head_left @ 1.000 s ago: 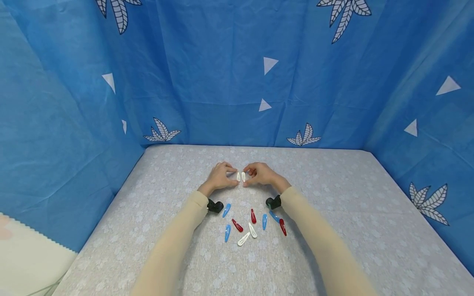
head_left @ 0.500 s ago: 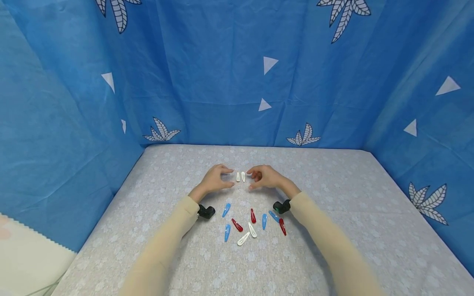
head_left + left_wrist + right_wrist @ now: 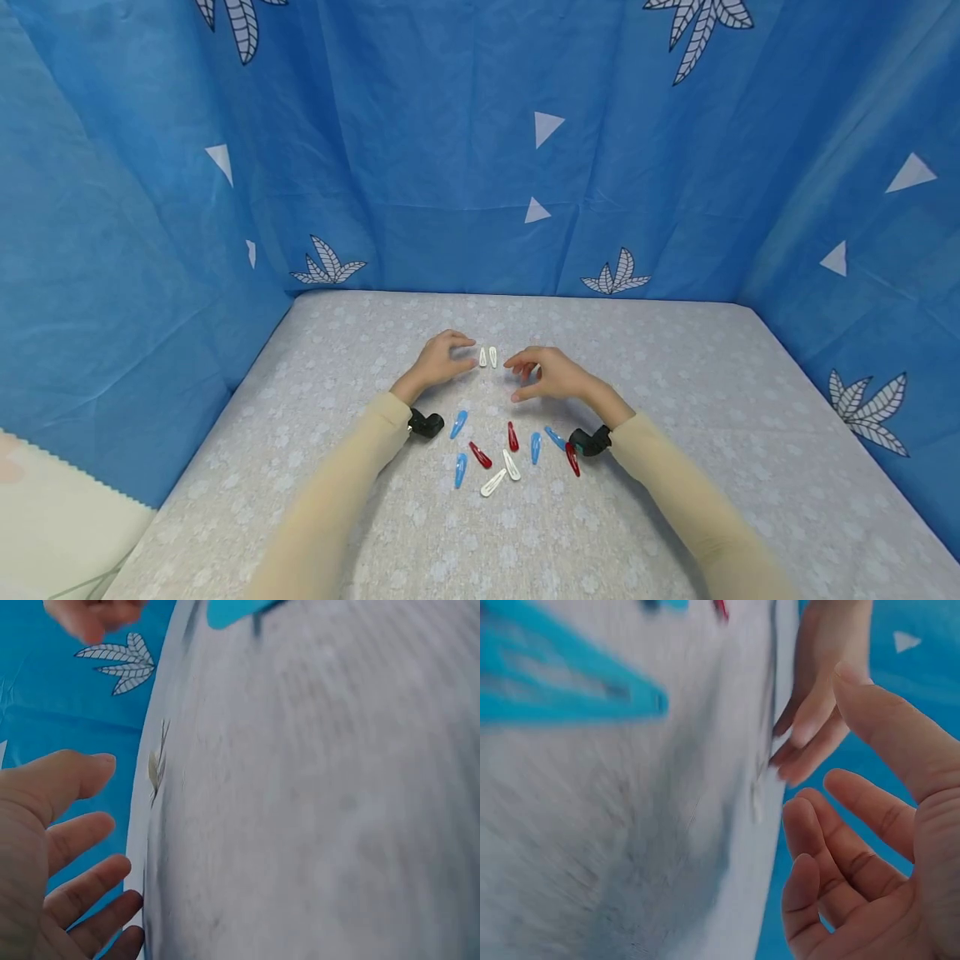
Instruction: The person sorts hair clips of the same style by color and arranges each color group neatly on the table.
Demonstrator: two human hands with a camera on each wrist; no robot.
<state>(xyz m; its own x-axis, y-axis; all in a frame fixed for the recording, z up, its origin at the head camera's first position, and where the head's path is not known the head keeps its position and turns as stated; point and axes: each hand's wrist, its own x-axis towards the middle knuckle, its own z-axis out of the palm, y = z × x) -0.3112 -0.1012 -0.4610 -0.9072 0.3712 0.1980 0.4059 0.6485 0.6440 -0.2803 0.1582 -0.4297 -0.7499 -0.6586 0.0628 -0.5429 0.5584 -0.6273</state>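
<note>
Two white snap hair clips, a left one [image 3: 482,357] and a right one [image 3: 492,357], lie upright side by side toward the back of the table. My left hand [image 3: 438,360] is just left of them, thumb and index finger parted, its fingertips close to the left clip. To the right and a bit nearer, my right hand [image 3: 553,375] hovers with loosely bent fingers around nothing. In the left wrist view the left hand [image 3: 22,855] has spread fingers and holds nothing. The right hand's fingers [image 3: 855,859] look relaxed in the right wrist view.
Nearer on the patterned tablecloth [image 3: 435,542] lie several blue clips [image 3: 461,471], three red clips [image 3: 480,456] and two more white clips [image 3: 493,483]. A red clip and a blue clip lie by the right wrist camera [image 3: 590,441]. Blue curtains [image 3: 465,167] surround the table.
Both hands have let go of the two white clips and drawn apart. The right hand has moved right and nearer; the left backed off, then returned slightly. The clips stay in place.
</note>
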